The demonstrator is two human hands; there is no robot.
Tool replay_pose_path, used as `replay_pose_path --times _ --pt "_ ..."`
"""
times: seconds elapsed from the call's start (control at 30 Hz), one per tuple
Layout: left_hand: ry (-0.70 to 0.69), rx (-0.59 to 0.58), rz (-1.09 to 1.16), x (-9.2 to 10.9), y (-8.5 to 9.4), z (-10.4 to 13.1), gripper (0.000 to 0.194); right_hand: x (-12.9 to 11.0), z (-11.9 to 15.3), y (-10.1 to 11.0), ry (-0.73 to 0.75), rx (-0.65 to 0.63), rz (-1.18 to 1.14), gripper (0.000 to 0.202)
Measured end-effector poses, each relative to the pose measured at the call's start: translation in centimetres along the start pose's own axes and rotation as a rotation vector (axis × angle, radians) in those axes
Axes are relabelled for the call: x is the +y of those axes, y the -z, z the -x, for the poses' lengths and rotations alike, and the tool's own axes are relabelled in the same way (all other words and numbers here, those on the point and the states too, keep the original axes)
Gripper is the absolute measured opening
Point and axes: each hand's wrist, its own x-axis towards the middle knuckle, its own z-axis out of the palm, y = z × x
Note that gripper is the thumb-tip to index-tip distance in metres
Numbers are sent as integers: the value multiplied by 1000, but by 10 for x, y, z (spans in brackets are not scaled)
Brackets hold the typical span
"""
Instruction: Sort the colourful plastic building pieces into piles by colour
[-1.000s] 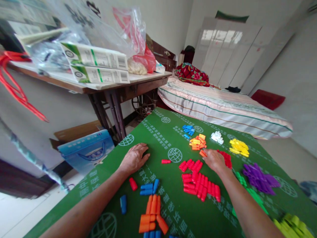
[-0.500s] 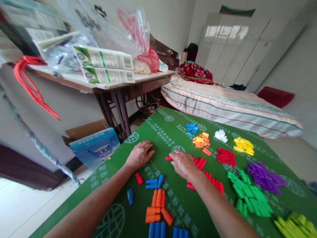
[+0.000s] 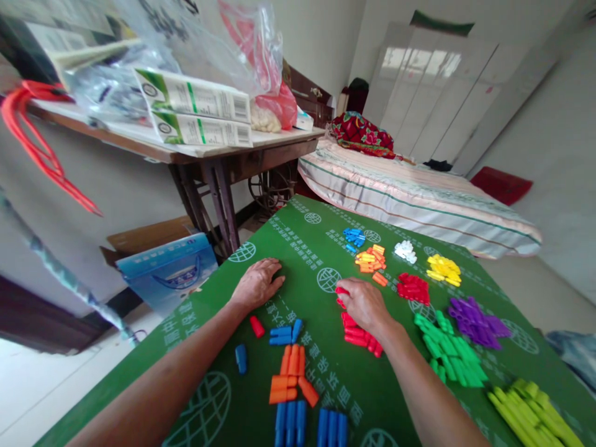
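My left hand (image 3: 257, 283) rests on the green board (image 3: 298, 242), fingers loosely stretched out and holding nothing. Close to that wrist lie a single red plastic cap (image 3: 256, 326) and a blue cap (image 3: 241, 359). My right hand (image 3: 365, 302) is curled, its fingers closed on a small red cap (image 3: 342, 291) at the upper end of a group of red caps (image 3: 356, 335); the wrist partly covers that group. Between my forearms sit blue caps (image 3: 282, 340), orange caps (image 3: 292, 360) and, nearest me, upright-looking rows of blue caps (image 3: 332, 427).
Sorted piles of purple (image 3: 477, 323), green (image 3: 449, 351) and yellow-green (image 3: 533, 413) caps lie at right. Farther off are small blue, orange, white (image 3: 405, 251), yellow (image 3: 444, 269) and red piles. A cluttered table (image 3: 186, 152) stands left, a bed (image 3: 419, 192) behind.
My right hand has moved a little right with the red cap, toward the red group, and its fingers are more curled. My left hand keeps its place on the board. The view has shifted slightly.
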Motion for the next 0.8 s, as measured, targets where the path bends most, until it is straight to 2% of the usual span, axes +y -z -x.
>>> replay_pose_path --times 0.13,0.27,0.47,0.6,0.73,0.8 --pt "-7 -9 -9 1 1 0 45 34 18 2 -117 -21 -6 22" --pt "-6 7 6 3 -2 0 44 39 33 0 -166 -53 38 22" --pt "13 1 2 4 -5 1 42 4 48 -2 -84 38 132 22" --pt "12 1 7 4 -5 2 42 -27 61 -12 16 89 4 26" --pt "11 3 14 5 -5 2 42 -60 75 -16 116 -32 -168 21" --pt "13 2 18 5 -5 2 41 -73 78 -15 158 -121 -197 27"
